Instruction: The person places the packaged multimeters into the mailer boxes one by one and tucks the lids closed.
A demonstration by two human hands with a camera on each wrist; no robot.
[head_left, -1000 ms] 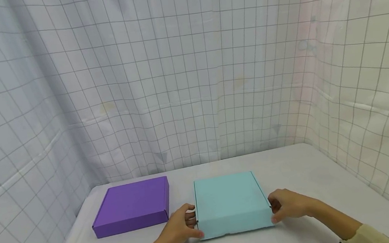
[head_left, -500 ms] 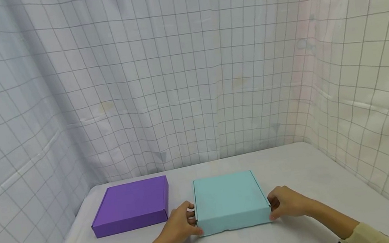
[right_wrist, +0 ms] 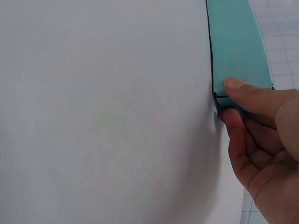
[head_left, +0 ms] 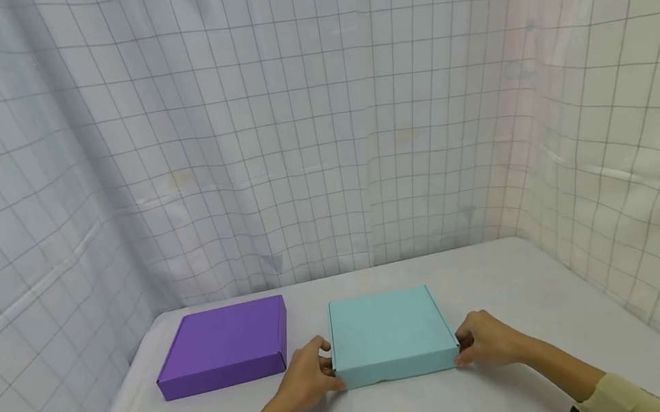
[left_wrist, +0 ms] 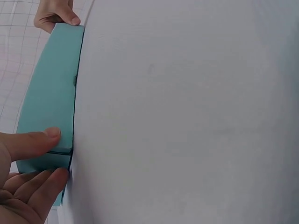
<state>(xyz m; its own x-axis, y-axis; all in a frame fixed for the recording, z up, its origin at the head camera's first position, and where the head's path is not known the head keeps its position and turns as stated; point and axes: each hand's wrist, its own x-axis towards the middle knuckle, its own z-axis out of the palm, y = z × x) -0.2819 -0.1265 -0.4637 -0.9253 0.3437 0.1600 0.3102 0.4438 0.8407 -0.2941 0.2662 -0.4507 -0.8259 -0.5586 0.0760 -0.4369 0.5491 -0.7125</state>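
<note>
The head view looks forward and down from above the near edge of the table [head_left: 500, 281], taking in the whole blue box [head_left: 388, 326] from a little way back, with the curtain [head_left: 296, 134] behind it. The left wrist view sits very close, low beside the blue box [left_wrist: 46, 107], looking along its front side. The right wrist view is just as near, at the opposite corner of the blue box [right_wrist: 236, 42]. All three views share that box and the table.
</note>
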